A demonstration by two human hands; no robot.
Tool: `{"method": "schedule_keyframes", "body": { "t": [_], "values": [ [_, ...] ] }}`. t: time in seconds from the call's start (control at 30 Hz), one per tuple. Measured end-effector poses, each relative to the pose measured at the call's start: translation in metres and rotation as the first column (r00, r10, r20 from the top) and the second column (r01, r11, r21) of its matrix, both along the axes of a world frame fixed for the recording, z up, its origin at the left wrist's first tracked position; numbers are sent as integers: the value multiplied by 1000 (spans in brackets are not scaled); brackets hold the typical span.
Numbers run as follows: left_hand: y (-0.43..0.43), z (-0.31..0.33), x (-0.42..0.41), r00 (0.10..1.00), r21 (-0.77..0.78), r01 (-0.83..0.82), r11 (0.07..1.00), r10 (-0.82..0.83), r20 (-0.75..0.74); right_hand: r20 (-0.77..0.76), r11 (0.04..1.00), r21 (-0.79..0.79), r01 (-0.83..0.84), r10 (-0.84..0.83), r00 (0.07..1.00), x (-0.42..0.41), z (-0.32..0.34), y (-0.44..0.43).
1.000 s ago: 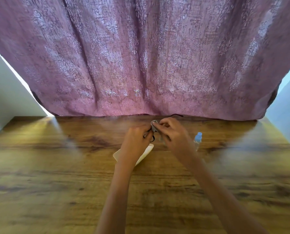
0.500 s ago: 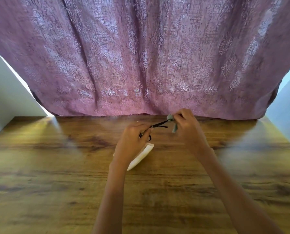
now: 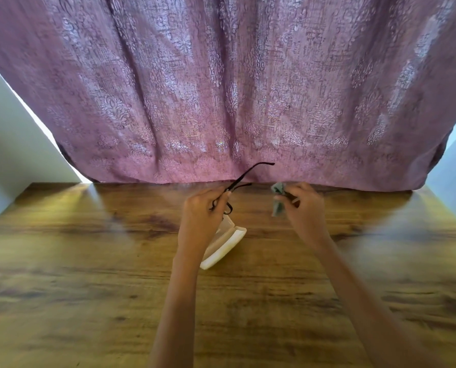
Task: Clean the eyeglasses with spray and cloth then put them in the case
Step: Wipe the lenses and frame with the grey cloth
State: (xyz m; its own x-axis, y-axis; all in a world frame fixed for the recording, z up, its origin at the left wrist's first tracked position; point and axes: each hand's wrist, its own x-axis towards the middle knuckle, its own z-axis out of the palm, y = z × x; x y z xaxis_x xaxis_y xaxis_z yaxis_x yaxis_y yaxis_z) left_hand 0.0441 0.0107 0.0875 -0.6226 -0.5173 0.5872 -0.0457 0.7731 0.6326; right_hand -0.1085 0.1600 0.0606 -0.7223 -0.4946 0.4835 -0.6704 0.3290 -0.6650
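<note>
My left hand [image 3: 203,213] holds the black-framed eyeglasses [image 3: 244,179] by the front, above the table; both temple arms stick out up and to the right. Apart from them, my right hand [image 3: 305,205] pinches a small grey-green cloth [image 3: 278,199] that hangs from the fingers. The white glasses case [image 3: 228,244] lies open on the wooden table [image 3: 88,261], just below and behind my left hand, partly hidden by the wrist. The spray bottle is not visible, hidden behind my right hand or arm.
A purple patterned curtain [image 3: 221,88] hangs along the table's far edge. White walls [image 3: 9,150] flank the table on the left and the right. Bare wood stretches to both sides of my arms.
My right hand slid the cloth along a temple arm and came off its end, moving right. The left hand kept hold of the glasses, whose arms now point up and right.
</note>
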Motion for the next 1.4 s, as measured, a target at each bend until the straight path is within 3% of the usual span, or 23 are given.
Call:
{"method": "schedule_keyframes", "body": {
  "t": [0.13, 0.23, 0.33, 0.43, 0.6, 0.73, 0.9, 1.0, 1.27, 1.4],
  "values": [
    [2, -4, -3, 999, 5, -52, 999, 52, -3, 158, 975, -12, -223, 222, 962, 25, 4, -16],
    [5, -3, -5, 997, 27, -73, 997, 73, -5, 254, 955, -57, -292, 297, 920, 37, 1, -26],
    [8, -1, -6, 995, 47, -97, 994, 97, 6, 317, 948, -96, -302, 317, 894, 44, -3, -31],
    [10, 2, -8, 993, 120, -115, 986, 112, 29, 287, 951, -101, -292, 309, 907, 48, -2, -32],
    [3, 7, -8, 997, 228, 11, 974, -28, 71, 281, 950, -193, -247, 294, 914, 43, 6, -27],
    [-5, 3, 1, 986, 357, 102, 928, -141, 86, 582, 922, -361, -139, 339, 739, 37, 14, -21],
    [-17, -7, 14, 934, 502, 205, 840, -321, 156, 740, 852, -524, 5, 452, 498, 21, 30, -15],
    [-16, -7, 16, 917, 547, 243, 801, -374, 139, 810, 837, -536, 112, 473, 348, 11, 37, -15],
    [-11, -4, 8, 926, 558, 235, 796, -358, 122, 837, 801, -547, 241, 522, 166, 3, 44, -18],
    [-7, -2, 6, 943, 568, 201, 798, -314, 107, 824, 778, -565, 274, 549, 141, 4, 46, -20]
  ]
}}
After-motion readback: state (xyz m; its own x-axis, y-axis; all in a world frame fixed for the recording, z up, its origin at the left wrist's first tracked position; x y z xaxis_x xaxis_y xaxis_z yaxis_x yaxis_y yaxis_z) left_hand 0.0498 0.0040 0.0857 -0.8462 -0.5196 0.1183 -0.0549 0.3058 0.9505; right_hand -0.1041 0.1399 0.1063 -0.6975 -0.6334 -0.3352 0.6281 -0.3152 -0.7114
